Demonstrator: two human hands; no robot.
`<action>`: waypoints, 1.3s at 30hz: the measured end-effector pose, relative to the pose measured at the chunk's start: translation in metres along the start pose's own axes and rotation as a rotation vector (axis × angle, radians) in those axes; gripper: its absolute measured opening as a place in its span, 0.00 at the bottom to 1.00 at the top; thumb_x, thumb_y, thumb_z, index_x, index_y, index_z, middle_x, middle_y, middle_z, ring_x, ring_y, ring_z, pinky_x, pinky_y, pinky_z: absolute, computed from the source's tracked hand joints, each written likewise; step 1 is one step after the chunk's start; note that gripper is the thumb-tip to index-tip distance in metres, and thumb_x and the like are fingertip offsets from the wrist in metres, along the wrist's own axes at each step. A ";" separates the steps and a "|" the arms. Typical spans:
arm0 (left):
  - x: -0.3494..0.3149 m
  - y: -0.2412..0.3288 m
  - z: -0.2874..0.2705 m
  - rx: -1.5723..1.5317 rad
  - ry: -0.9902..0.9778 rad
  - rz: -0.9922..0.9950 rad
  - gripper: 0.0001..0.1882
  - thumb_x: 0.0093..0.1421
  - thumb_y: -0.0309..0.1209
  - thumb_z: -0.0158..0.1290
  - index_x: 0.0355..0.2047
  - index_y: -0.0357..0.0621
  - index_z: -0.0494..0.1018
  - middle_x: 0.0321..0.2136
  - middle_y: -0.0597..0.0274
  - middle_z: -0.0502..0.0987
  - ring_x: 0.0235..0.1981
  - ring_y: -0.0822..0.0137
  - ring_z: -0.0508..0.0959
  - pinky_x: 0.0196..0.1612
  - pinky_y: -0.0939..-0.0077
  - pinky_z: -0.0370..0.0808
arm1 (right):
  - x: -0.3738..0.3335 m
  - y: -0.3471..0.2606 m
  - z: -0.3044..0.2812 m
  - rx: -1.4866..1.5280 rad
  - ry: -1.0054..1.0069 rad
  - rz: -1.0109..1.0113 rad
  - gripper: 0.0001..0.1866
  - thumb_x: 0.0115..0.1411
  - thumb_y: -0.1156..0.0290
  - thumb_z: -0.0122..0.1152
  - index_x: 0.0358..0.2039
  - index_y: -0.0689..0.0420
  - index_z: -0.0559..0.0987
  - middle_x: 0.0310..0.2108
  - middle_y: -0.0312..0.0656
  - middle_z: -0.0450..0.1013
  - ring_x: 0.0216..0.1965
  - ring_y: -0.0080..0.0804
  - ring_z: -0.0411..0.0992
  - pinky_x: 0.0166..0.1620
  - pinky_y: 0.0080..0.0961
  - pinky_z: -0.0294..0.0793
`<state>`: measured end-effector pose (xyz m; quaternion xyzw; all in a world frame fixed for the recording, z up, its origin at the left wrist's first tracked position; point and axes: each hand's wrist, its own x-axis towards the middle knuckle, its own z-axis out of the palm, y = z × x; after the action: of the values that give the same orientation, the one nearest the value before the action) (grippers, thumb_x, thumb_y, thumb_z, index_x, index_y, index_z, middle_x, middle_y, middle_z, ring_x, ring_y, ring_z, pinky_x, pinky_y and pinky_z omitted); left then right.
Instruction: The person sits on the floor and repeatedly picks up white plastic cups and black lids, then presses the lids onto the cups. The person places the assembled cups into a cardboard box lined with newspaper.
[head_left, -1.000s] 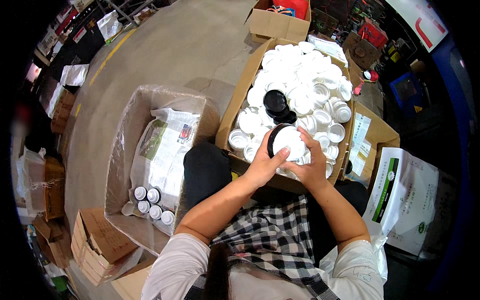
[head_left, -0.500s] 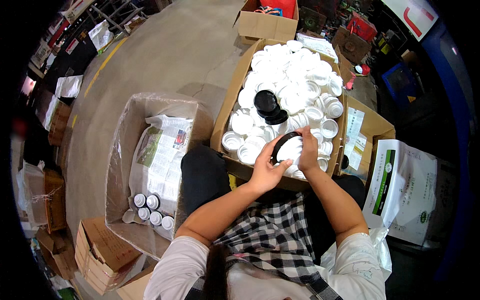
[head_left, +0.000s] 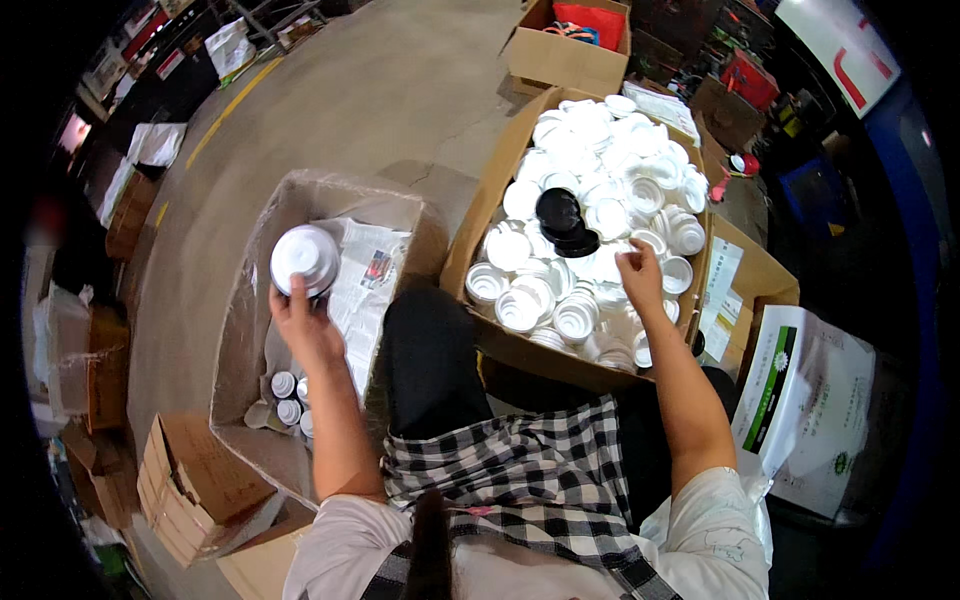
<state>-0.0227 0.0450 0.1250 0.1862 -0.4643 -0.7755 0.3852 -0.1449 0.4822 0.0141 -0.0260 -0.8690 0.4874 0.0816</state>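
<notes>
My left hand (head_left: 305,325) grips a round stepped white plastic lid (head_left: 304,258), its fingers at the near edge. It is held above the plastic-lined box (head_left: 240,390) on the left; a dark rim shows beneath the lid. Low in that box stand several similar white lids (head_left: 288,411), partly hidden by my left forearm. Over the right part of a carton (head_left: 480,225) heaped with loose white lids (head_left: 575,320), my right hand (head_left: 642,275) has its fingers bent together. Whether a lid is between them is hidden. Black rings or lids (head_left: 560,212) lie atop the heap.
Newspaper (head_left: 365,285) lines the left box. Beyond the heaped carton stands another carton (head_left: 565,60) with red material inside. To the right are an open carton (head_left: 755,270) and a white printed box (head_left: 815,400). Brown cartons (head_left: 195,490) sit at the lower left.
My hands, together on the lid and its black ring before, have parted. The left has carried the lid over the left box; the right has shifted over the heap. The view has moved slightly.
</notes>
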 end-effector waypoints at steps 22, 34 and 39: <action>-0.029 -0.121 -0.379 0.593 0.612 -0.962 0.23 0.50 0.39 0.59 0.42 0.42 0.67 0.29 0.59 0.73 0.19 0.67 0.69 0.17 0.69 0.68 | -0.002 -0.001 0.084 -0.594 0.064 -0.222 0.39 0.37 0.68 0.70 0.51 0.56 0.61 0.47 0.54 0.64 0.47 0.54 0.65 0.48 0.39 0.65; -0.034 -0.145 -0.381 1.888 0.076 -0.293 0.17 0.45 0.28 0.57 0.37 0.44 0.69 0.39 0.52 0.66 0.44 0.51 0.67 0.43 0.60 0.69 | -0.007 -0.014 0.023 -0.297 -0.244 -0.102 0.32 0.42 0.75 0.66 0.47 0.59 0.61 0.44 0.46 0.62 0.45 0.36 0.61 0.50 0.28 0.59; -0.040 -0.142 -0.382 1.670 0.008 -0.383 0.18 0.44 0.24 0.55 0.37 0.44 0.66 0.40 0.49 0.65 0.42 0.46 0.69 0.43 0.59 0.68 | -0.033 -0.037 -0.010 -0.267 -0.217 -0.026 0.30 0.43 0.77 0.66 0.46 0.59 0.61 0.42 0.44 0.62 0.45 0.33 0.62 0.50 0.24 0.59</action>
<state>0.1896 -0.1062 -0.1910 0.4869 -0.8424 -0.2304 -0.0143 -0.1090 0.4674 0.0469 0.0272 -0.9301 0.3663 -0.0107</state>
